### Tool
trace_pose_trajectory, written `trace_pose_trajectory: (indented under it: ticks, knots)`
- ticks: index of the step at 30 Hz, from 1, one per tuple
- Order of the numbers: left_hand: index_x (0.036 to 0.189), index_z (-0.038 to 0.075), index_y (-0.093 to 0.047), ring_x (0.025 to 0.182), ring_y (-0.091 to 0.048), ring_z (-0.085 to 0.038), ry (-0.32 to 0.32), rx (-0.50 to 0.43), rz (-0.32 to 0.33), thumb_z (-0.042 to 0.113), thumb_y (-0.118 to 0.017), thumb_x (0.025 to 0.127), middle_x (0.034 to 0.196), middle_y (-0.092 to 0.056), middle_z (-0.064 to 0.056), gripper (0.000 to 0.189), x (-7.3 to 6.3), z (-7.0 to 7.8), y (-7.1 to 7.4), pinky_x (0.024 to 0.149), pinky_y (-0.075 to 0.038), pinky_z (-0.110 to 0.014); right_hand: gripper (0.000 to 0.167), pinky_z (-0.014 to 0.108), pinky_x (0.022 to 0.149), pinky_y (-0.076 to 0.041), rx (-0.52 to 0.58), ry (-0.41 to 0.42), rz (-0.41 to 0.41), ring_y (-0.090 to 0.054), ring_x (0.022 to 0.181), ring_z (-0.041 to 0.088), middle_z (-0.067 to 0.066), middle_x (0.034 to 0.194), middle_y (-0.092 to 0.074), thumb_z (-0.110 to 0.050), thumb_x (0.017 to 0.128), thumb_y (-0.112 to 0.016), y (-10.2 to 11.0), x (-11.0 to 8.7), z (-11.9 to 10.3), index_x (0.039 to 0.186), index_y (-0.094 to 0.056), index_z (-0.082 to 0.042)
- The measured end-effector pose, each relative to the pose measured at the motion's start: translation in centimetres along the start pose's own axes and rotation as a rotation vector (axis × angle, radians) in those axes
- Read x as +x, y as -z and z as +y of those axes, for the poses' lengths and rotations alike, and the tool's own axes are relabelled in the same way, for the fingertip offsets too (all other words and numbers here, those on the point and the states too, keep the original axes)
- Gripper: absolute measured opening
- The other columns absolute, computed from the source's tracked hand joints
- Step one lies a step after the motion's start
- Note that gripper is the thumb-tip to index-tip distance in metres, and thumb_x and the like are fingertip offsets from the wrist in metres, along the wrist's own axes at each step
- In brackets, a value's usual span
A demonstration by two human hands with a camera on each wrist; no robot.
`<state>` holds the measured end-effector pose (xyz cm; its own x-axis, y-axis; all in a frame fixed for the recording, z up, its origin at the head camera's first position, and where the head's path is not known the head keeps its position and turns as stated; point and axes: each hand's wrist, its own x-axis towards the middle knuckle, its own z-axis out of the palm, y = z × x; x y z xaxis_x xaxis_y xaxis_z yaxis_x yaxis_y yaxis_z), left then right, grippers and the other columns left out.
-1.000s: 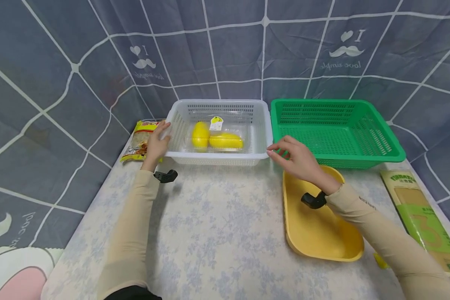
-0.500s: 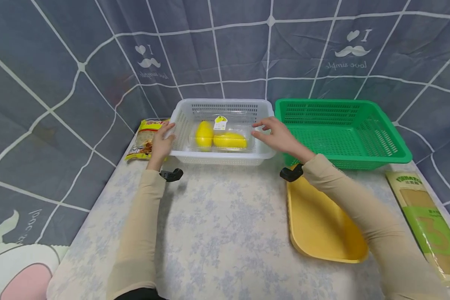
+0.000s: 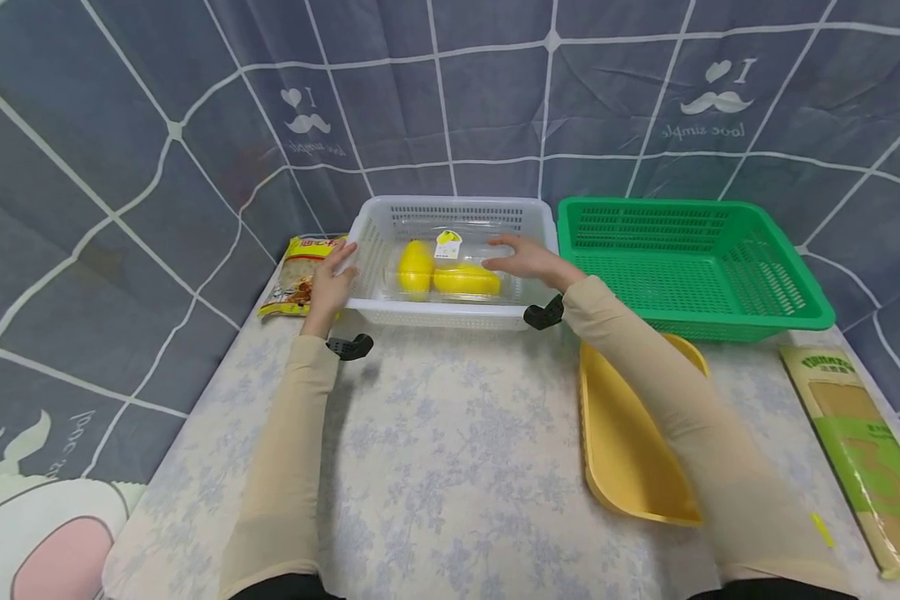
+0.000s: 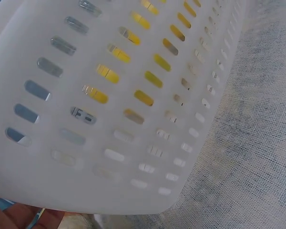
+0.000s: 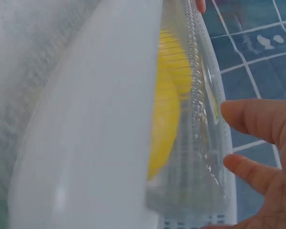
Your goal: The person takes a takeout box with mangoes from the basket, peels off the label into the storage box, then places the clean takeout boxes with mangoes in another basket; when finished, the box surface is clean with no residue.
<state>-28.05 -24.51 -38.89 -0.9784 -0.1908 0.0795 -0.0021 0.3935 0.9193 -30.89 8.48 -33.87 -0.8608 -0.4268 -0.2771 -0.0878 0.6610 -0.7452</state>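
Observation:
A clear plastic box (image 3: 471, 248) with a small white label lies inside the white perforated basket (image 3: 450, 309). Two rounded yellow fruits (image 3: 467, 280) show through the box, one lengthwise and the other crosswise. My left hand (image 3: 332, 287) holds the basket's left rim; in the left wrist view only some fingers (image 4: 19, 214) show past the rim. Over the right part of the box is my right hand (image 3: 528, 257), its fingers spread and reaching left. In the right wrist view, thumb and finger stand apart beside the clear box (image 5: 200, 143).
Right of the white basket stands a green perforated basket (image 3: 663, 322). A yellow tray (image 3: 630, 458) lies in front of it, partly under my right forearm. A green-and-tan flat packet (image 3: 862, 450) is at the right edge. A yellow food bag (image 3: 292, 279) sits left of the white basket.
My right hand has moved left from the white basket's right front corner to over the clear box. The left hand stays at the left rim. The whole view has shifted slightly.

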Motion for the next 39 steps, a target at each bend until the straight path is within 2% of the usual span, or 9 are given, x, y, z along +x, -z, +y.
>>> trace_pose_trajectory:
  ticks: [2,7,13,17,24,31,39]
  knots:
    - [0.141,0.012,-0.048,0.140,-0.019,-0.018,0.004,-0.009,-0.004,0.004,-0.048,0.097,0.153,-0.028,0.001,0.044,0.0,0.1,-0.2,0.113,-0.014,-0.040,0.065,0.055,0.107,-0.021,0.026,-0.033,-0.010,-0.014,0.141,0.032,0.010,0.157,-0.013,-0.034,0.095,-0.057,-0.1,0.2,0.0,0.150,-0.028,-0.014]
    - [0.140,0.013,-0.048,0.140,-0.021,-0.017,0.016,-0.018,-0.002,0.005,-0.048,0.097,0.153,-0.029,0.002,0.044,0.0,0.2,-0.5,0.112,-0.016,-0.038,0.067,0.065,0.103,-0.019,0.170,-0.133,-0.042,-0.014,0.140,0.037,0.004,0.158,-0.004,-0.029,0.095,-0.059,-0.2,0.3,0.3,0.152,-0.024,-0.023]
    - [0.140,0.013,-0.048,0.140,-0.021,-0.016,0.019,-0.031,0.005,0.005,-0.048,0.097,0.152,-0.029,0.004,0.044,0.1,0.3,-0.6,0.113,-0.016,-0.035,0.070,0.063,0.099,-0.030,0.272,-0.170,-0.074,-0.020,0.134,0.048,0.003,0.158,0.000,-0.027,0.095,-0.060,-0.2,0.7,0.9,0.152,-0.020,-0.030]
    - [0.140,0.013,-0.048,0.140,-0.021,-0.015,0.022,-0.026,0.010,0.006,-0.048,0.097,0.152,-0.029,0.005,0.044,0.1,0.4,-0.5,0.113,-0.015,-0.035,0.070,0.061,0.096,-0.037,0.308,-0.180,-0.083,-0.025,0.132,0.048,0.004,0.158,0.000,-0.026,0.095,-0.059,-0.2,0.8,0.9,0.152,-0.018,-0.031]
    - [0.140,0.013,-0.048,0.140,-0.022,-0.016,0.021,-0.020,0.014,0.006,-0.047,0.098,0.152,-0.030,0.005,0.043,0.0,0.4,-0.6,0.112,-0.016,-0.035,0.070,0.052,0.092,-0.045,0.382,-0.174,-0.074,-0.031,0.130,0.044,0.006,0.157,-0.004,-0.022,0.095,-0.059,-0.5,1.0,1.2,0.152,-0.019,-0.029]
    - [0.141,0.013,-0.047,0.140,-0.021,-0.016,0.023,-0.027,0.017,0.006,-0.047,0.098,0.153,-0.029,0.002,0.043,0.0,0.4,-0.6,0.112,-0.016,-0.035,0.072,0.044,0.091,-0.048,0.406,-0.193,-0.041,-0.050,0.118,0.034,0.010,0.155,-0.015,-0.019,0.092,-0.065,-0.5,0.7,1.1,0.151,-0.025,-0.025]
    - [0.142,0.016,-0.047,0.140,-0.020,-0.015,0.058,-0.031,0.024,0.008,-0.047,0.099,0.153,-0.028,0.006,0.043,-0.1,0.3,-0.3,0.113,-0.015,-0.038,0.066,0.046,0.088,-0.049,0.389,-0.099,0.034,-0.062,0.095,0.034,0.014,0.147,-0.032,-0.022,0.091,-0.066,0.1,-0.7,0.9,0.148,-0.034,-0.019]
